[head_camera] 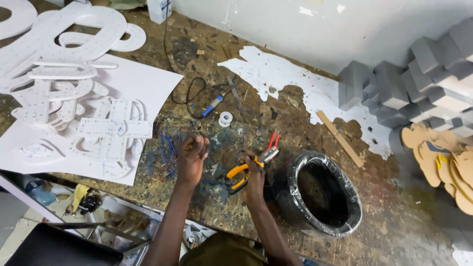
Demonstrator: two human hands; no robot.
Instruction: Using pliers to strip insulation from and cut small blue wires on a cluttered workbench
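While my right hand (253, 170) grips the orange-handled wire stripper (245, 171) closed-fisted, my left hand (193, 152) pinches thin blue wire (165, 148) between curled fingers above the paint-stained counter (276, 113). A black cable coil (320, 192) sits just right of the tool. Red-handled pliers (273, 139), a blue-handled soldering iron (214, 104) and white perforated letter panels (74, 74) lie beyond.

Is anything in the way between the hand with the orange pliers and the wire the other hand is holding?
Nothing visible. Between the right hand with the orange pliers and the left hand pinching thin wire lies only bare, paint-stained workbench.
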